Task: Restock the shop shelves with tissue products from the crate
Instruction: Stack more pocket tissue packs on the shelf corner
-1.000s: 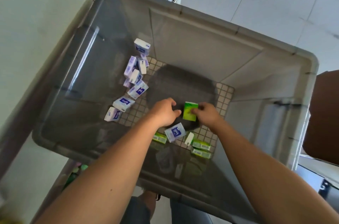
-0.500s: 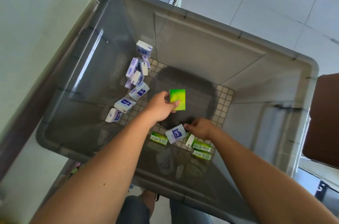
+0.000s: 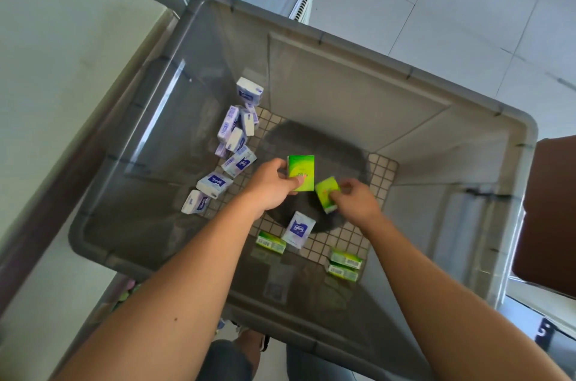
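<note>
Both hands inside crate (image 3: 358, 47) | left hand (image 3: 270, 185) grips green pack (image 3: 300, 169) | right hand (image 3: 355, 203) pinches second green pack (image 3: 326, 193)

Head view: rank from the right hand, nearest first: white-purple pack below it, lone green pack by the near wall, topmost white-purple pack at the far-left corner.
1. White-purple pack, just left-below the right hand.
2. Lone green pack, farther left.
3. Topmost white-purple pack, far-left corner.

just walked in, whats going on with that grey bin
A person is reaching into a grey crate with both hands. The left hand holds a green tissue pack, and the right hand pinches a second green pack. Loose white-and-purple packs and a few more green packs lie on the crate floor.
</note>
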`<action>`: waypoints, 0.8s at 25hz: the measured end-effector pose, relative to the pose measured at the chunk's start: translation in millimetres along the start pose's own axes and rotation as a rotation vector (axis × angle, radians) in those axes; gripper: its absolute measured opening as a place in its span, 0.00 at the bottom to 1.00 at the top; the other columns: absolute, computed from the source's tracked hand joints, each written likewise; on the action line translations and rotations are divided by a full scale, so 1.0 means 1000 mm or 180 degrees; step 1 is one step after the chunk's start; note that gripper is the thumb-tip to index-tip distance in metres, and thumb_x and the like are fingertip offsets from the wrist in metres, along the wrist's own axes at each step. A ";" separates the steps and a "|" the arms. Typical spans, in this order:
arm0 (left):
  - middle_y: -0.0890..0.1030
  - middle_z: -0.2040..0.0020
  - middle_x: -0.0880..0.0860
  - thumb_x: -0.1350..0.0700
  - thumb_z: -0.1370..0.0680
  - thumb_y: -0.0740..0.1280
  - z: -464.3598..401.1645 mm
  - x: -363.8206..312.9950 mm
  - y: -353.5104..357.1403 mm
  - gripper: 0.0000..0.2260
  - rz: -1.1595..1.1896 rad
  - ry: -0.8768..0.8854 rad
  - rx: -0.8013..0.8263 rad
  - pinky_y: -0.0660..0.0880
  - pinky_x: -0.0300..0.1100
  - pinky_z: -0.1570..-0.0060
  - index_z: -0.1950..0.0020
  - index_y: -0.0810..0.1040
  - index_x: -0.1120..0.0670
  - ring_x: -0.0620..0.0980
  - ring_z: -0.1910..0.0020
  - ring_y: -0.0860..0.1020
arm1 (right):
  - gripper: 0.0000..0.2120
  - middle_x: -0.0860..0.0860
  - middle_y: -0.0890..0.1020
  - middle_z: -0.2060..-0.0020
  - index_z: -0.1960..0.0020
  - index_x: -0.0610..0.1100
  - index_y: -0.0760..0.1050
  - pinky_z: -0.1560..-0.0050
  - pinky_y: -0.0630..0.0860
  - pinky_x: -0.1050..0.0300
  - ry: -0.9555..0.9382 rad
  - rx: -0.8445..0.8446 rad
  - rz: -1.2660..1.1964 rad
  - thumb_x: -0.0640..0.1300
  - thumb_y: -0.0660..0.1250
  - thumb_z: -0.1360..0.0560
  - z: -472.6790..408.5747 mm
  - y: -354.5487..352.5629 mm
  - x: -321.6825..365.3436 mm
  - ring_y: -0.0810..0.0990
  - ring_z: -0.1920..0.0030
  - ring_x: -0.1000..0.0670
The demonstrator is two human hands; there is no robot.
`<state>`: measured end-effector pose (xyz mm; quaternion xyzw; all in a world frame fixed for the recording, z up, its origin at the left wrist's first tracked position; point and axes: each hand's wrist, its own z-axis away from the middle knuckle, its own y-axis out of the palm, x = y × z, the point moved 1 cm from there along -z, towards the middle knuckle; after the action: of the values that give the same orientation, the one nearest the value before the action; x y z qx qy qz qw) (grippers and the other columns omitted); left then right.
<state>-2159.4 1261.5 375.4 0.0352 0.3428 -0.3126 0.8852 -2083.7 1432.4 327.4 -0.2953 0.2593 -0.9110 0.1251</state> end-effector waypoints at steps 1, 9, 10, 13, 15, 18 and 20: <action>0.80 0.47 0.51 0.57 0.22 0.68 0.001 -0.002 -0.002 0.14 0.0022 0.0013 -0.0018 0.73 0.33 0.65 0.38 0.72 0.55 0.42 0.59 0.81 | 0.13 0.46 0.83 0.52 0.42 0.40 0.75 0.55 0.76 0.62 -0.0103 -0.0149 -0.0818 0.39 0.68 0.25 0.004 -0.008 0.011 0.82 0.54 0.51; 0.83 0.45 0.49 0.50 0.21 0.66 0.011 -0.013 -0.004 0.14 0.0519 0.0053 0.0225 0.74 0.39 0.53 0.36 0.75 0.52 0.44 0.49 0.82 | 0.09 0.50 0.83 0.54 0.45 0.46 0.75 0.60 0.73 0.65 -0.0780 -0.0051 -0.1653 0.40 0.69 0.25 0.024 -0.014 0.047 0.80 0.57 0.58; 0.83 0.46 0.48 0.48 0.21 0.65 0.013 -0.014 -0.004 0.14 0.0591 0.0046 0.0293 0.74 0.40 0.51 0.37 0.76 0.51 0.43 0.49 0.82 | 0.08 0.51 0.83 0.54 0.47 0.46 0.77 0.59 0.73 0.64 -0.0807 -0.0087 -0.1540 0.42 0.70 0.25 0.025 -0.013 0.047 0.80 0.56 0.58; 0.83 0.46 0.47 0.47 0.23 0.68 0.015 -0.016 -0.002 0.15 0.0558 0.0139 0.0248 0.75 0.41 0.47 0.38 0.75 0.50 0.41 0.50 0.81 | 0.05 0.54 0.83 0.57 0.49 0.46 0.79 0.59 0.73 0.68 -0.0959 0.0036 -0.1494 0.44 0.70 0.25 0.030 -0.012 0.049 0.79 0.58 0.60; 0.83 0.46 0.48 0.48 0.23 0.68 0.014 -0.016 -0.002 0.15 0.0521 0.0162 0.0165 0.75 0.41 0.47 0.38 0.76 0.50 0.43 0.49 0.82 | 0.05 0.54 0.82 0.59 0.49 0.46 0.79 0.62 0.73 0.69 -0.0854 0.0132 -0.1680 0.42 0.66 0.22 0.030 -0.015 0.045 0.79 0.62 0.61; 0.83 0.45 0.47 0.48 0.22 0.67 0.012 -0.013 -0.001 0.13 0.0546 0.0156 0.0171 0.73 0.41 0.51 0.40 0.76 0.50 0.44 0.49 0.82 | 0.08 0.47 0.83 0.56 0.46 0.46 0.79 0.57 0.75 0.57 -0.0517 0.0013 -0.0811 0.40 0.62 0.21 0.018 -0.014 0.010 0.81 0.60 0.52; 0.83 0.46 0.46 0.49 0.21 0.66 0.013 -0.012 0.001 0.10 0.0523 0.0135 0.0278 0.73 0.41 0.51 0.41 0.76 0.49 0.44 0.48 0.82 | 0.11 0.44 0.83 0.48 0.42 0.44 0.79 0.49 0.75 0.55 -0.0399 0.0432 0.0741 0.43 0.65 0.23 0.012 -0.004 -0.027 0.81 0.50 0.46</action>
<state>-2158.0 1265.1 393.1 0.1084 0.3435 -0.2528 0.8980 -2055.5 1441.3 325.8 -0.3103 0.2212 -0.8856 0.2655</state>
